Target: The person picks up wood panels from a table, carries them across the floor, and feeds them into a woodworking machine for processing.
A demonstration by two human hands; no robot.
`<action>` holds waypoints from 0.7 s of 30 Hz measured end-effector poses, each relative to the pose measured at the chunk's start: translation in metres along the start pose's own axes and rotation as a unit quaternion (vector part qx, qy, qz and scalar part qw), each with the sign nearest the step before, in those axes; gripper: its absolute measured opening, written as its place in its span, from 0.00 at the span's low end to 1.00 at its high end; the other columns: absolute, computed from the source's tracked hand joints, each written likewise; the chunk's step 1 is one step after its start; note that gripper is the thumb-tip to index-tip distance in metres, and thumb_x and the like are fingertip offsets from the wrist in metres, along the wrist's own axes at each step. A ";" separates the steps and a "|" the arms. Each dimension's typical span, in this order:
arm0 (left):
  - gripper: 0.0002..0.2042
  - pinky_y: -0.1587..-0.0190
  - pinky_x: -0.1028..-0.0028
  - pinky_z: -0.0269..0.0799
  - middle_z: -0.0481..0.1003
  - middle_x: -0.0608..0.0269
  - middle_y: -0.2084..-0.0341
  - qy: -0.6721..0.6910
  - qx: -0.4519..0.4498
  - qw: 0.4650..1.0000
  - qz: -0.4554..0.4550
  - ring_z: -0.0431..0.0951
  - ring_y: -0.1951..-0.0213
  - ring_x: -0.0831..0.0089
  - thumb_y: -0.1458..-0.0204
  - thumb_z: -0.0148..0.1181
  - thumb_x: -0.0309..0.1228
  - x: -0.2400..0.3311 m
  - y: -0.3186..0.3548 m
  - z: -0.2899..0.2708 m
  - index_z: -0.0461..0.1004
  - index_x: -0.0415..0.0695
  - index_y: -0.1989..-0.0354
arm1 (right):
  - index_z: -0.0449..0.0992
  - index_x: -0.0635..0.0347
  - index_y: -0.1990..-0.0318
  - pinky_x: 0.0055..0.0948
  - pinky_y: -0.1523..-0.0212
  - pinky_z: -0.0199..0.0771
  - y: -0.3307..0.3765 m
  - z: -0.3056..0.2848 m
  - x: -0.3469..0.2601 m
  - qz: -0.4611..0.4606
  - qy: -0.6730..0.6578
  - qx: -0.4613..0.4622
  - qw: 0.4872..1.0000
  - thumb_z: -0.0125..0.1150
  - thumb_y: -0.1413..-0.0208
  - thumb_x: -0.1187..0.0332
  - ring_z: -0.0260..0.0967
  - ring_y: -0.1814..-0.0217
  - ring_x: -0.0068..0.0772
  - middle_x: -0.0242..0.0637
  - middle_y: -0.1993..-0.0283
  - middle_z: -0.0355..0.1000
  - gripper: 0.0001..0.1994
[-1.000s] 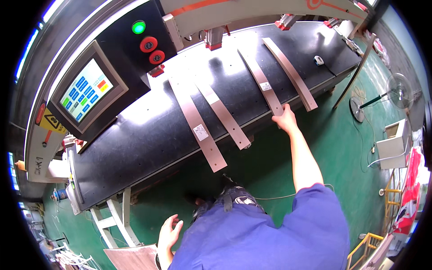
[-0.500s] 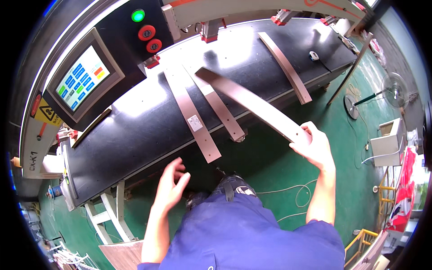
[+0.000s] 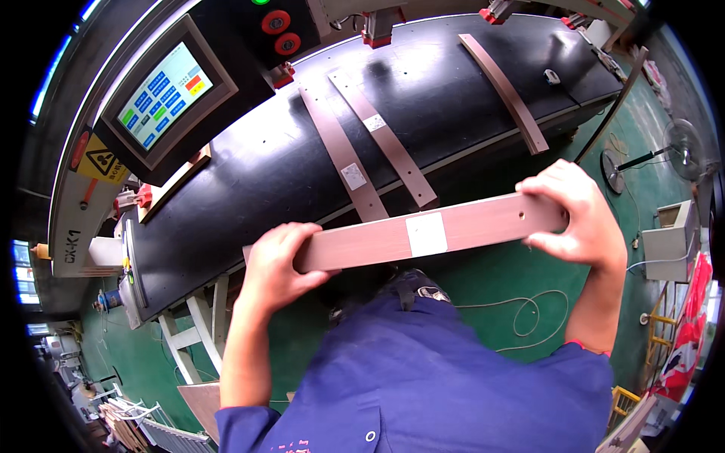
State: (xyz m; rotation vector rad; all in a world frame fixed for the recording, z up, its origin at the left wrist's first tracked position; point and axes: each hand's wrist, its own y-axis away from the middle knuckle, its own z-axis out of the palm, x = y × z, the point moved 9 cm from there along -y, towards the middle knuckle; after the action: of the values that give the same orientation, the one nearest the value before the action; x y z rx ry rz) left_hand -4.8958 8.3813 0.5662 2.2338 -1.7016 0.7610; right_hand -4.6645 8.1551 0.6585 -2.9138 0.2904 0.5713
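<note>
Bench (image 3: pixel 242 189), black and long, ran slantwise up to the right, with a lit screen (image 3: pixel 161 98) above its left part. Three narrow boards lay across it: a left board (image 3: pixel 331 140) and a middle board (image 3: pixel 385 140) near each other, and a right board (image 3: pixel 504 94) well apart from them. A fourth, the held board (image 3: pixel 359 243), was off the bench, between the person's body and the bench's front edge. Its long axis ran left to right (a little higher at the right), across the line of the other three. It lay directly between the left hand (image 3: pixel 278 264) and the right hand (image 3: pixel 580 215), neither being nearer. On both, the fingers bent over the far edge with the thumb at the near one, pinching the board close to its ends. A white label (image 3: pixel 427 233) sat mid-board; a small hole (image 3: pixel 521 216) showed by the right fingers. The palms covered parts of both ends, the underside was out of sight, and the left board's near end was hidden behind the held one.
</note>
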 end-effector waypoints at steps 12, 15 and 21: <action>0.24 0.59 0.72 0.75 0.78 0.56 0.66 0.151 0.162 0.964 -0.150 0.79 0.65 0.68 0.64 0.78 0.30 0.034 0.043 0.034 0.74 0.38 0.57 | 0.54 0.66 0.32 0.44 0.34 0.62 -0.041 0.114 0.032 -0.011 -0.748 0.220 0.626 0.53 0.37 0.47 0.61 0.32 0.48 0.51 0.33 0.61 0.37; 0.25 0.59 0.71 0.75 0.78 0.54 0.65 0.134 0.160 0.967 -0.149 0.80 0.64 0.65 0.63 0.77 0.32 0.040 0.045 0.040 0.73 0.37 0.56 | 0.56 0.64 0.31 0.50 0.37 0.66 -0.056 0.134 0.010 0.041 -0.826 0.225 0.516 0.27 0.32 0.41 0.70 0.41 0.55 0.59 0.40 0.67 0.37; 0.28 0.58 0.69 0.76 0.76 0.53 0.61 0.131 0.106 0.979 -0.114 0.80 0.63 0.60 0.60 0.75 0.33 0.057 0.046 0.055 0.71 0.38 0.51 | 0.63 0.63 0.39 0.47 0.48 0.73 -0.075 0.119 -0.003 0.001 -0.864 0.240 0.442 0.33 0.32 0.41 0.72 0.53 0.45 0.48 0.54 0.71 0.33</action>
State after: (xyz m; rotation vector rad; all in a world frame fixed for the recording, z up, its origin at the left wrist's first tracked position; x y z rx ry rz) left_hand -4.9142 8.2941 0.5445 2.2880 -1.2699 1.1646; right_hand -4.6929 8.2508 0.5595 -0.6376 0.0549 2.3348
